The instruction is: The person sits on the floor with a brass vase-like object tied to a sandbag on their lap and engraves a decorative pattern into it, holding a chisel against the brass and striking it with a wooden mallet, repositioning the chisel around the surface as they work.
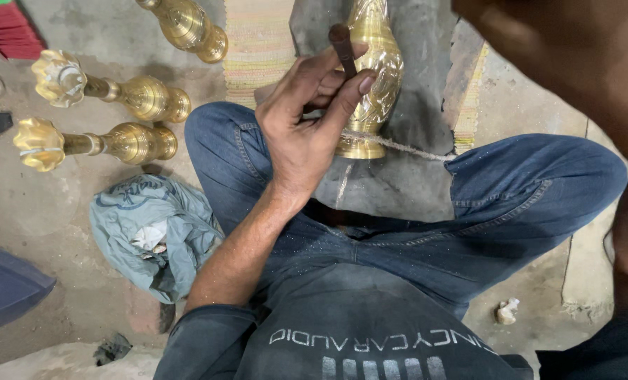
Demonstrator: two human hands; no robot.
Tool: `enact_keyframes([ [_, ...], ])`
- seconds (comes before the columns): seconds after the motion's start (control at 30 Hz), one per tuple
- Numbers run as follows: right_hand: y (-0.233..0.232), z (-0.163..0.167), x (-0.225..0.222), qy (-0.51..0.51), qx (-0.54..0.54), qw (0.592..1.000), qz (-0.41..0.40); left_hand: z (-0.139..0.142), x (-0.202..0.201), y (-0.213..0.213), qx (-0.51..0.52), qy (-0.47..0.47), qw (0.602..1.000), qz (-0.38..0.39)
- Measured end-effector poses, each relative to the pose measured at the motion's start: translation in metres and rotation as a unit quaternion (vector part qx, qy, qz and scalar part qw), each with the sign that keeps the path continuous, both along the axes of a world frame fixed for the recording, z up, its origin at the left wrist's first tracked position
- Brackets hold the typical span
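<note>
I see left hand (307, 119) clamped on dark punch tool (342, 48), tip against brass vase (376, 77) lying at 12 o'clock between knees. Right hand out of view. Brass stands (127, 141) at 10 o'clock on floor (60, 211).

The right hand is not visible; only a blurred, dark forearm (595, 105) fills the picture's right edge. The shiny engraved brass vase (374, 77) runs off the top edge, its middle hidden behind the left hand (307, 119). The short dark metal punch (343, 48) disappears into that grip, tip unseen.
</note>
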State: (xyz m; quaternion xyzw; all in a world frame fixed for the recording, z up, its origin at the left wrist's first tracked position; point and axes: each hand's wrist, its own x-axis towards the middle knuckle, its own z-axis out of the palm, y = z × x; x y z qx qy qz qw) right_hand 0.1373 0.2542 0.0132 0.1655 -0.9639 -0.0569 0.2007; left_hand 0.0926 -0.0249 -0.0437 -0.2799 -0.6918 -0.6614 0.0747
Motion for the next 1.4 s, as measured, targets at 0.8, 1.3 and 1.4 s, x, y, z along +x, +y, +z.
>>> enact_keyframes([
  [0.8, -0.070, 0.015, -0.044, -0.156, -0.250, 0.956, -0.013, -0.023, 0.033, 0.011, 0.064, 0.119, 0.990, 0.043],
  [1.3, -0.046, -0.003, -0.026, -0.070, -0.293, 0.952, 0.049, 0.003, 0.015, -0.002, -0.043, -0.015, 0.998, 0.038],
  [1.4, -0.040, 0.003, -0.011, 0.032, -0.176, 0.983, 0.041, 0.005, 0.015, -0.004, -0.062, 0.030, 0.998, 0.010],
])
